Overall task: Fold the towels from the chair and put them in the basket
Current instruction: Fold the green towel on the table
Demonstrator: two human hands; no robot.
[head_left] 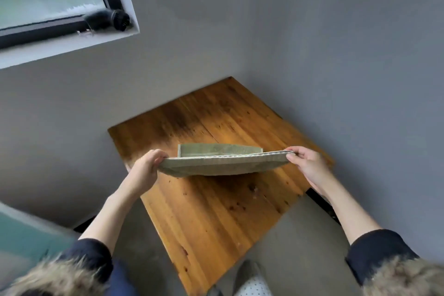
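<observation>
2 hands, left (144, 170) at 9 o'clock and right (306, 166) at 3, grip the towel (223, 166) mid-fold above the desk (216, 211); next, lay it flat.

The surface (216, 211) is a square wooden top of orange-brown planks, set into a corner between two grey walls (336, 55). Dark staining marks its far half and small dark spots its near half. A green towel (223, 164) hangs over its middle, with the lower fold apparently resting on the wood.
</observation>
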